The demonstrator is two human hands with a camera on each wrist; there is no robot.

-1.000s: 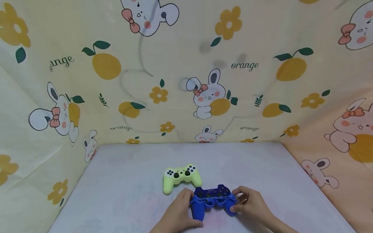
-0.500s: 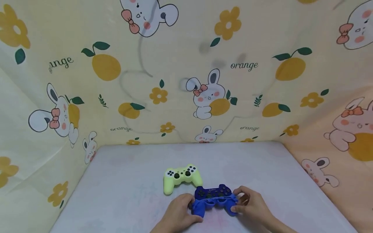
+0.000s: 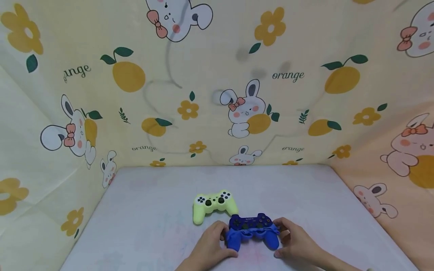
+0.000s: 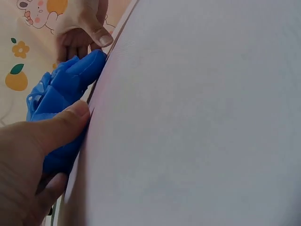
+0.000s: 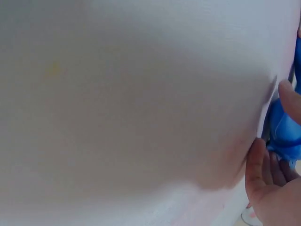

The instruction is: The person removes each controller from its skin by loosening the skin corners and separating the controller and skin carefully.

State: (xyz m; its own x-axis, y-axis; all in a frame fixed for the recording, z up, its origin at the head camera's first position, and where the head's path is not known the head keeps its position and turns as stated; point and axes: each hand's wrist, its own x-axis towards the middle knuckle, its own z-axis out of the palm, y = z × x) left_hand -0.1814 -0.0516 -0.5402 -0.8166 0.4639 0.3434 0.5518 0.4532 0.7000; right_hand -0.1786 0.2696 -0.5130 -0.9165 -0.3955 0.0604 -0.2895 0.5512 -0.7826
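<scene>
A dark blue game controller (image 3: 249, 222) lies low in the middle of the head view, with a bright blue silicone sleeve (image 3: 271, 239) over its handles and lower half. The sleeve's upper edge is bunched across the controller below the buttons. My left hand (image 3: 211, 244) grips the left handle; in the left wrist view its thumb presses the blue sleeve (image 4: 66, 92). At the right side, my right hand (image 3: 298, 241) has its index fingertip at the sleeve's upper corner. Its thumb rests beside the right handle, apart from it in the left wrist view.
A pale yellow-green game controller (image 3: 198, 216) lies just behind and left of the blue one, its right handle close to the blue controller's corner. Both are on a white tabletop (image 3: 152, 210). Patterned cloth (image 3: 203, 75) hangs around the back and sides.
My right thumb has come off the right handle to beside it. The sleeve's left edge, stretched out a second ago, now lies closer around the left handle. The head view has shifted slightly.
</scene>
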